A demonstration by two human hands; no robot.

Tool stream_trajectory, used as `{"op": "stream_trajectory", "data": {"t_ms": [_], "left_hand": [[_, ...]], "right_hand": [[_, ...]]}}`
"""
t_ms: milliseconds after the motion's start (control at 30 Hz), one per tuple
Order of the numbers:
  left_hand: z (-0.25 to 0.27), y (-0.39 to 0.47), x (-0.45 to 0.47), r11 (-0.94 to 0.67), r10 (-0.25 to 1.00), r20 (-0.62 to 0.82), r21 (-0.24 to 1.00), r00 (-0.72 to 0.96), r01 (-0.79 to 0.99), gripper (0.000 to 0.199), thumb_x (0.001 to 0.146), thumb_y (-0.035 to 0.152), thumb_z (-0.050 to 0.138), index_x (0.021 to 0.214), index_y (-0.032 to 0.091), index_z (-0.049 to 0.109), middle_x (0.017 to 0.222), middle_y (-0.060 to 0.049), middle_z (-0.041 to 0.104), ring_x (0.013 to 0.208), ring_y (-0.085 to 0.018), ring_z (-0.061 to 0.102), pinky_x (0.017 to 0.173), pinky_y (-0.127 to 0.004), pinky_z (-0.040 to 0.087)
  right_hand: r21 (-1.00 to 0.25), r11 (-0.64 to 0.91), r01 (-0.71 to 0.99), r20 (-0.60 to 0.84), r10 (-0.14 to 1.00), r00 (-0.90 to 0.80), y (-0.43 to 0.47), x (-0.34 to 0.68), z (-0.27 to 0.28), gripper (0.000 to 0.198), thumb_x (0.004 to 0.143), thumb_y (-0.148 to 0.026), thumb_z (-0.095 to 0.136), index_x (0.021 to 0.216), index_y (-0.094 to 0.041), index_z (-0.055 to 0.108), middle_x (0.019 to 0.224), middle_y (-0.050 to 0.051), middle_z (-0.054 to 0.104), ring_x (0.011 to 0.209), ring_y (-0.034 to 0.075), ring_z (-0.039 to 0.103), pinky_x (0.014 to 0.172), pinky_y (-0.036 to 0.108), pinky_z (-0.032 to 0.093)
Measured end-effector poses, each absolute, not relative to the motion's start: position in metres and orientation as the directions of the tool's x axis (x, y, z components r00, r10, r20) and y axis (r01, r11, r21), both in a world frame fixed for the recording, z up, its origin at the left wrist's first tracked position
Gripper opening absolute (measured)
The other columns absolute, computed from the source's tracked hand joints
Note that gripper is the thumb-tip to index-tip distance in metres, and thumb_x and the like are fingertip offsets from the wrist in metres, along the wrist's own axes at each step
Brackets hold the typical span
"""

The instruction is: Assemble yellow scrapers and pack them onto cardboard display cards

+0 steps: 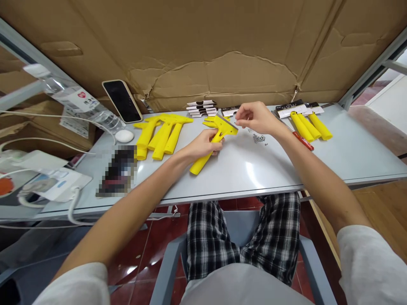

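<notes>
My left hand (205,144) is wrapped round the handle of a yellow scraper (201,164), which is tilted with its head up and a dark strip along the head's edge. Close to the right end of that head, my right hand (256,118) has its fingertips pinched together; anything between them is too small to make out. Below the right hand lies a small heap of screws (259,138). Just behind the held scraper another yellow piece (210,122) is partly hidden. Several yellow scraper bodies (165,135) lie in a group to the left.
Folded cards (202,108) are stacked at the back. On the right are carded yellow scrapers (303,127) and a red-handled screwdriver (303,141). A phone (122,101), a water bottle (82,101), a white round object (124,136) and a power strip with cables (57,184) stand left. Cardboard (206,51) backs the table.
</notes>
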State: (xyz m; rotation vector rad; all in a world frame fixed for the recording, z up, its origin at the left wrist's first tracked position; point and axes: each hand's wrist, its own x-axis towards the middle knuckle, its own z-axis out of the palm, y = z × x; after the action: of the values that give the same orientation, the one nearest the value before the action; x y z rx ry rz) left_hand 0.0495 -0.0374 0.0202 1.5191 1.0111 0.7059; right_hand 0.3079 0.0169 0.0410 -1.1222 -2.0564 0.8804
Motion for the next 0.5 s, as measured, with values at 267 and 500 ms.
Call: {"op": "stream_trajectory", "data": {"t_ms": [267, 500], "left_hand": [[0.018, -0.039, 0.044, 0.113, 0.856, -0.149, 0.988, 0.495, 0.102, 0.028, 0.058, 0.012, 0.076, 0.078, 0.019, 0.058, 0.073, 0.005, 0.055, 0.055, -0.007, 0.051, 0.051, -0.023, 0.039], [0.022, -0.052, 0.046, 0.115, 0.861, -0.147, 0.989, 0.487, 0.095, 0.026, 0.060, 0.009, 0.075, 0.079, 0.019, 0.060, 0.076, 0.004, 0.055, 0.056, -0.007, 0.050, 0.052, -0.023, 0.040]], "right_hand": [[-0.843, 0.393, 0.367, 0.239, 0.885, -0.399, 0.013, 0.310, 0.020, 0.062, 0.090, -0.066, 0.085, 0.115, -0.012, 0.065, 0.095, 0.005, 0.070, 0.075, 0.002, 0.061, 0.070, 0.018, 0.052], [-0.830, 0.462, 0.312, 0.294, 0.838, -0.460, 0.002, 0.307, 0.020, 0.067, 0.088, -0.068, 0.089, 0.113, -0.010, 0.067, 0.094, 0.006, 0.070, 0.080, 0.001, 0.060, 0.071, 0.016, 0.051]]}}
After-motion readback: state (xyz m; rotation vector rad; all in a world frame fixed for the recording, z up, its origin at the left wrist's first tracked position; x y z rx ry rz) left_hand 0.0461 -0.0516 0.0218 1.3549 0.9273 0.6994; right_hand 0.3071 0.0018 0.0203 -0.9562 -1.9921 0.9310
